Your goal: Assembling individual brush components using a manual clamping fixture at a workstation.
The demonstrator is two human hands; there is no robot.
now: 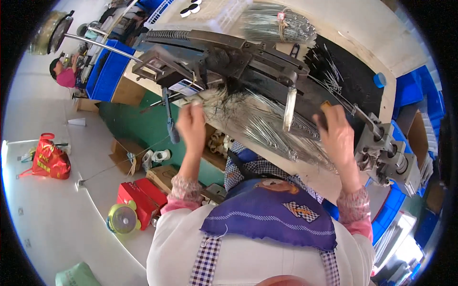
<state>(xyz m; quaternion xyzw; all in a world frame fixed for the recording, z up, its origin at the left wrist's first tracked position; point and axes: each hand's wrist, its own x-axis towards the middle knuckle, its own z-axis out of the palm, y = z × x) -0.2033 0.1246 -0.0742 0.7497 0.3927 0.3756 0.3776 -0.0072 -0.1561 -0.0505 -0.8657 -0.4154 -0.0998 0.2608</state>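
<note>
Risks, from where you sit?

Tangling first. Thin wires (267,129) lie loose and crossed on the bench (309,170), between my hands, in front of the machine (238,59). Lifting one could drag neighbours along; bare fingertips could catch a sharp end.

Anything else?

Pale handle (289,109) hangs over the wires, nearer my right. A careless sweep inward could knock it.

Hands?

Left hand (192,127): raised at the wires' left end, near the metal frame (157,66), fingers bent, tips close together. Pale spot there; can't tell if I'm gripping something. Right hand (338,136): past the wires' right side, fingers curled, thumb apart from index. Tan patch (326,105) at the fingertips, held or worn, can't tell.

Arms?

Both forearms reach forward, well apart, elbows bent.
</note>
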